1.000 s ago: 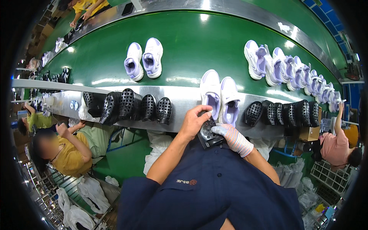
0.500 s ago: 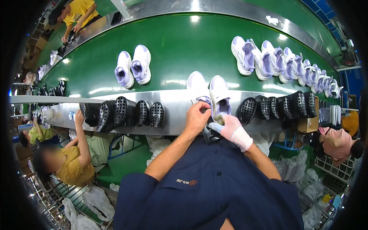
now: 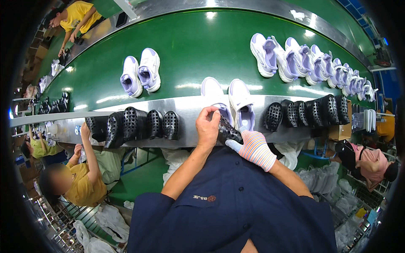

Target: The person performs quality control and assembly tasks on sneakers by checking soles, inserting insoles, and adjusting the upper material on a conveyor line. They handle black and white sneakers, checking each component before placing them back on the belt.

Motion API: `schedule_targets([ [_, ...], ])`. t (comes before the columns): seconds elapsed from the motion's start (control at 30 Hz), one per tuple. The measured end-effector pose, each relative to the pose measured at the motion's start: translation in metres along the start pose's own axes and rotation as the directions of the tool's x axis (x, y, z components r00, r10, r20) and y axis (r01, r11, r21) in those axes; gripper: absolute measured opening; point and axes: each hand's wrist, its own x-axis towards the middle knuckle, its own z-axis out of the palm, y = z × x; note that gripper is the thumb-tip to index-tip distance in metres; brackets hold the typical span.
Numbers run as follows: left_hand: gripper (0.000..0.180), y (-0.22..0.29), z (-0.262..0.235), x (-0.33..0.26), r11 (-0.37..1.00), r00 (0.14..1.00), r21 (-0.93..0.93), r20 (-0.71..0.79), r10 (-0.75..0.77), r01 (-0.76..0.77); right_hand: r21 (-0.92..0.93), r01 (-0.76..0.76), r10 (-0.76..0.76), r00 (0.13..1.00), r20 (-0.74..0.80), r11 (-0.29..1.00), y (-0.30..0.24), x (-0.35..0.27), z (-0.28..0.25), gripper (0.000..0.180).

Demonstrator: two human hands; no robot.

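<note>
A pair of white and lavender sneakers stands in front of me: a left sneaker [image 3: 212, 89] and a right sneaker [image 3: 241, 91]. My bare left hand [image 3: 207, 128] is closed at the left sneaker's opening, thumb against curled fingers. What it pinches is hidden. My right hand [image 3: 255, 148] wears a striped knit glove. Its fingers grip the lower end of a black perforated shoe insert [image 3: 229, 132], with the thumb underneath. That insert lies tilted between my hands, its upper end beside my left thumb and the left sneaker's heel.
Black perforated inserts stand along the metal ledge, a left row [image 3: 136, 123] and a right row [image 3: 312, 113]. On the green belt [image 3: 185, 46] are another sneaker pair [image 3: 139, 72] and a line of sneakers [image 3: 303, 63]. A co-worker [image 3: 80, 179] sits at the left.
The black insert has risen from near my shirt toward the left sneaker's opening and turned its perforated side up. My left hand has shifted slightly left and up.
</note>
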Motion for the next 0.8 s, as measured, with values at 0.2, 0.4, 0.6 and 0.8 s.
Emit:
schedule_targets([
  [0.2,0.037,0.004,-0.021,0.006,0.991,0.982,0.087,0.149,-0.111,0.099,0.655,-0.072,0.032,0.997,0.074,0.753,0.011,-0.005,-0.015,0.046],
  [0.4,0.046,0.038,-0.004,-0.006,0.937,0.899,-0.078,0.317,-0.302,0.342,0.661,-0.606,-0.268,0.793,0.547,-0.443,0.053,-0.017,0.014,0.041],
  [0.6,0.056,0.038,0.021,-0.008,0.649,0.869,-0.579,0.291,-0.400,0.493,0.429,-0.655,-0.460,0.749,0.478,-0.622,0.062,-0.019,0.047,0.051],
  [0.8,0.061,0.024,0.020,-0.001,0.555,0.818,-0.605,0.371,-0.439,0.571,0.354,-0.693,-0.597,0.720,0.354,-0.628,0.080,-0.017,0.079,0.076],
])
